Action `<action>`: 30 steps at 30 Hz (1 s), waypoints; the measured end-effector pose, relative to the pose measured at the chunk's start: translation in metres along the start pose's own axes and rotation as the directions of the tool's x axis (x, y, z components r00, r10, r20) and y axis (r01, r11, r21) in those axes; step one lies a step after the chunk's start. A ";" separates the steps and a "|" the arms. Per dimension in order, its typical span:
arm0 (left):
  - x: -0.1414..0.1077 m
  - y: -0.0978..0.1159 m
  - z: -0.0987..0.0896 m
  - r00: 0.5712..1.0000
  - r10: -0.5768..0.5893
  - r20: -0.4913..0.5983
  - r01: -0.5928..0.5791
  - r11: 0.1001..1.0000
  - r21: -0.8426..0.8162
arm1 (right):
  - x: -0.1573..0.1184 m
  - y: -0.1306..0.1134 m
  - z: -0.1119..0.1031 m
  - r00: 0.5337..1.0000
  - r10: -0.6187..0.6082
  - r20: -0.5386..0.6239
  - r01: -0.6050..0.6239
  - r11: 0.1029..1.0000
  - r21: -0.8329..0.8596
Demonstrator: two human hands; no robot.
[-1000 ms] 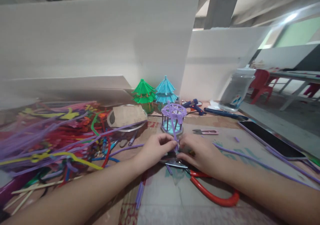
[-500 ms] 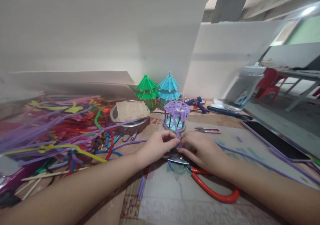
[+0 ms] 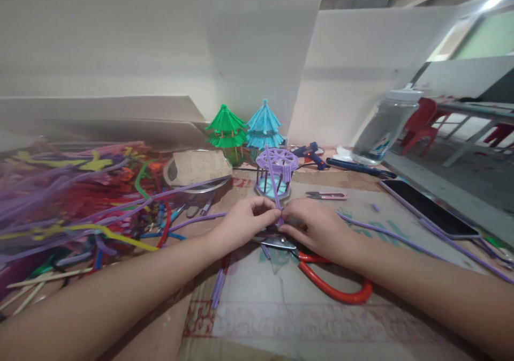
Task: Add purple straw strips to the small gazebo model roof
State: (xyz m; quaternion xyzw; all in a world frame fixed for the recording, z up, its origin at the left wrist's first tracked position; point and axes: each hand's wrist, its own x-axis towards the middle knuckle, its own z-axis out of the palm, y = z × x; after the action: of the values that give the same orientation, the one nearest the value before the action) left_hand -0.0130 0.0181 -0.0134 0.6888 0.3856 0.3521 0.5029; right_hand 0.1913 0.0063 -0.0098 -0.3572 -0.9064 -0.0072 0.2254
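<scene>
Between my two hands a thin purple pipe cleaner [image 3: 272,181] stands up at a slant. My left hand [image 3: 254,219] pinches its lower end between thumb and finger. Right beside it, my right hand [image 3: 307,223] has its fingertips closed on the same end. Under my hands lie red-handled scissors [image 3: 346,295], their metal blades partly hidden. Just behind the hands is a small purple frame [image 3: 288,160], a spoked ring on dark posts over a light blue base. A green roofed model [image 3: 226,128] and a blue one [image 3: 265,126] stand farther back.
Many coloured pipe cleaners [image 3: 80,189] are heaped at the left, beside a metal dish [image 3: 172,176] with cardboard on it. Pink-handled snips [image 3: 333,195], a phone [image 3: 433,211], a glue gun [image 3: 311,153] and a clear bottle [image 3: 383,128] are at the right.
The camera view has shifted, so the whole scene sits slightly higher and farther left. Both hands keep the same hold on the purple pipe cleaner.
</scene>
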 end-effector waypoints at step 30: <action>-0.001 -0.002 -0.002 1.000 0.007 0.007 -0.008 0.998 0.057 | 0.002 -0.001 -0.001 0.998 -0.065 -0.016 0.064 0.998 -0.027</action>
State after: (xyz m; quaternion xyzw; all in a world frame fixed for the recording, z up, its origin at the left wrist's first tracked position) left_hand -0.0156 0.0186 -0.0151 0.7055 0.3910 0.3405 0.4832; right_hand 0.1899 0.0061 -0.0076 -0.3306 -0.9153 -0.0297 0.2280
